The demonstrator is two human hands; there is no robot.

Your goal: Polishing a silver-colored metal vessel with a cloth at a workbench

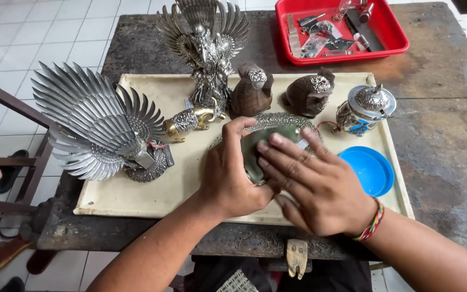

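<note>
One oval silver-rimmed dish (pixel 277 127) lies at the centre of the cream tray (pixel 136 194), under both hands. The left hand (pixel 231 173) curls its fingers over its near edge; the right hand (pixel 320 186) lays flat, spread fingers on top. Around it stand two winged silver statues, two brown carved figures, one lidded silver pot (pixel 366 108) at two o'clock and one blue lid (pixel 368 170) at three. A red tray (pixel 395 38) sits at one o'clock on the worn dark table (pixel 444 135), above white floor tiles.

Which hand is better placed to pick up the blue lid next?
Probably the right hand: the blue lid lies just beside it on the cream tray, nothing between. The left hand grips the far edge of the ornate silver dish, farther away.
</note>
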